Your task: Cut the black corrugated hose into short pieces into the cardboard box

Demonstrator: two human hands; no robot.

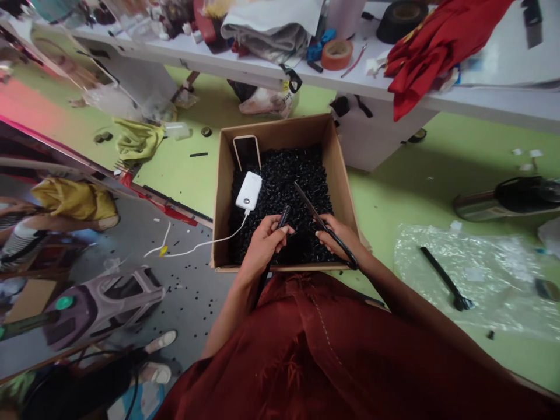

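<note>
My left hand [266, 238] is closed around a black ribbed strip [284, 216], whose dark length trails down past the wrist. In my right hand [335, 236] is a dark long-bladed tool [310, 204], its tip pointing up and to the left and its rear end lying under the palm. Both hands are over the near part of a cardboard box [341, 169]. Small black pieces [293, 169] fill the box. On them, at the left, lies a white power bank [249, 191] with a cable, and a phone [247, 153] leans against the box's back left.
A white table [367, 81] with tape rolls and a red cloth [437, 46] runs across the back. Right of the box are a plastic sheet [490, 274], a black strip [441, 274] and a metal flask [503, 198]. A stool [105, 303] and another person's feet [160, 356] are at left.
</note>
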